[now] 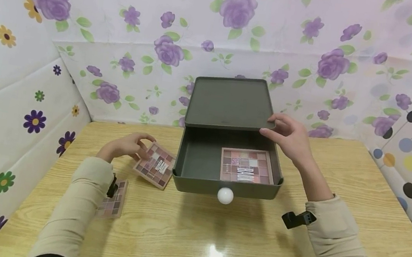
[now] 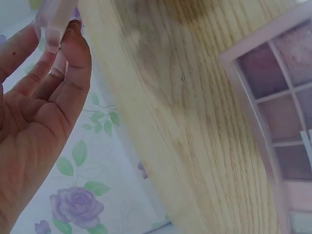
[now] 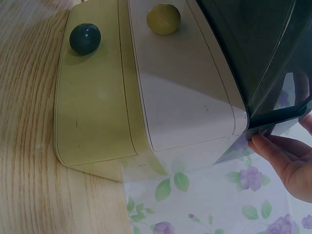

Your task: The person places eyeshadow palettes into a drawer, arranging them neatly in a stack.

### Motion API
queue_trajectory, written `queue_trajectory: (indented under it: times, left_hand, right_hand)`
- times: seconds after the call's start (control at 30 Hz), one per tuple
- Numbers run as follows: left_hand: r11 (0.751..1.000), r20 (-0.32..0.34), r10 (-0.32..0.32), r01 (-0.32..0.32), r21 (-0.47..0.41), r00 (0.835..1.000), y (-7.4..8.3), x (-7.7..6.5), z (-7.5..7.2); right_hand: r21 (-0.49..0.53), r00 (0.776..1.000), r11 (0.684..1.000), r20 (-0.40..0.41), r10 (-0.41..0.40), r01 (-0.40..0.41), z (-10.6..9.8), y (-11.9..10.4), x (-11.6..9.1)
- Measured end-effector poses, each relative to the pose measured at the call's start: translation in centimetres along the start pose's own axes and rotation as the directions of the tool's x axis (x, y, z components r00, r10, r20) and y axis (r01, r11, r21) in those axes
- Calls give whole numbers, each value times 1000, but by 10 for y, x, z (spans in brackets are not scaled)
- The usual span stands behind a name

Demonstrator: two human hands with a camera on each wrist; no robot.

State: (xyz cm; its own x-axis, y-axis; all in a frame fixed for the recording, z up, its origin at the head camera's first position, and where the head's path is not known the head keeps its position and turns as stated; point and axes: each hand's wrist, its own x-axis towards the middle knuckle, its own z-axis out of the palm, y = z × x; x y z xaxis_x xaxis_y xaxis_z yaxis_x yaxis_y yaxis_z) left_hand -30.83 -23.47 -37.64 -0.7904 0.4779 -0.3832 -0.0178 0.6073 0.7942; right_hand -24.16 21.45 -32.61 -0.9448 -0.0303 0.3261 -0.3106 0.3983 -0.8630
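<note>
My left hand [image 1: 125,146] pinches an eyeshadow palette [image 1: 155,167] by its upper left edge, at the left of a small drawer organizer. In the left wrist view, fingertips hold the clear edge of that palette [image 2: 54,22]. Another palette lies on the table nearer my left sleeve [image 2: 285,117]. The organizer's dark green top drawer [image 1: 201,162] is pulled out, with a palette [image 1: 247,166] lying face up in its right half. My right hand [image 1: 290,139] grips the front right corner of the organizer's dark top [image 1: 230,103], thumb below and fingers above.
Below the green drawer are a white drawer [image 3: 190,92] and a yellow drawer [image 3: 92,107], both with round knobs. A white knob [image 1: 225,195] sticks out from the green drawer's front. Flowered cloth [image 1: 158,74] hangs behind the wooden table [image 1: 160,235].
</note>
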Motion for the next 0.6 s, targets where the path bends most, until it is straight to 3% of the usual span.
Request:
queue_trajectory:
  times: [0.33, 0.6]
  left_hand:
    - [999, -100, 31, -34, -31, 994, 4, -12, 7]
    - [995, -222, 47, -66, -76, 974, 1, -23, 11]
  right_hand:
    - [-6, 1000, 1000, -4, 1, -1, 0, 1, 0]
    - [3, 1000, 1000, 3, 12, -12, 0, 0, 0]
